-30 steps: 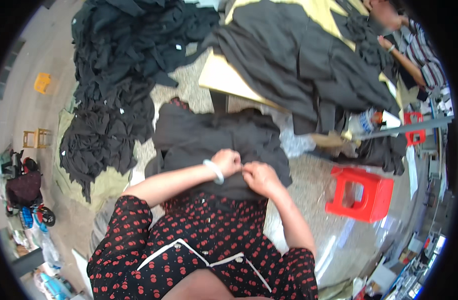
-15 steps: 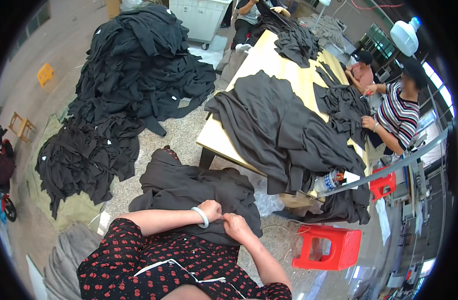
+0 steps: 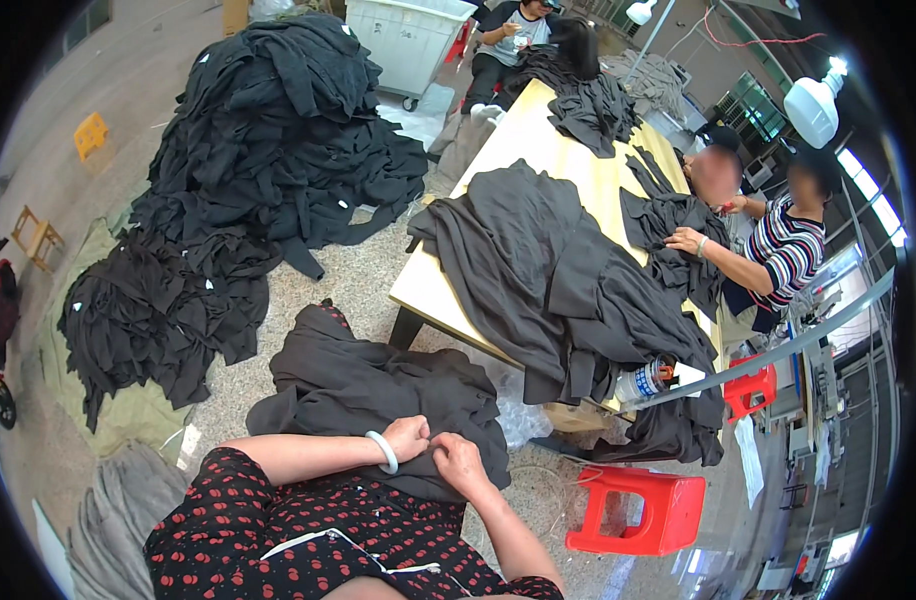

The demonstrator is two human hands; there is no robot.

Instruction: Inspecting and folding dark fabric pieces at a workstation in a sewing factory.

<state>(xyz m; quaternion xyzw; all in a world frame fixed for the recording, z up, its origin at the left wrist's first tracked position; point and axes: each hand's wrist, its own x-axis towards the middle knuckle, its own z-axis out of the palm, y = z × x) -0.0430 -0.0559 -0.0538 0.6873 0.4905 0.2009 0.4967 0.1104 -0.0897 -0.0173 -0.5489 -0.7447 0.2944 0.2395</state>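
Pale yellow wood shows along the bare part of the big table point(image 3: 503, 140), the widest thing near me. Left of it, a tall pile of black clothes point(image 3: 263, 130) slumps on the floor, and more dark cloth point(image 3: 538, 240) sprawls across the tabletop. Smaller than these is the dark cloth point(image 3: 373, 375) spread in loose folds over the seated person's lap, just short of the table. It looks soft and limp, light enough to shift by hand though bulky all together; I would guess it neither breaks nor slips easily, but sags wherever it isn't held. A pinch at an edge or fold, with the lap bearing the rest, seems the best hold. Beside the lap, well to the right, is a red stool point(image 3: 648, 510).

Over the near part of the lap cloth, the left hand point(image 3: 408, 438) and right hand point(image 3: 460, 462) sit close, a small gap between them. A pale bangle point(image 3: 383, 452) rings the left wrist. The left fingers curl inward; the right fingers bend down toward the cloth. Whether either set actually pinches it, I can't tell.
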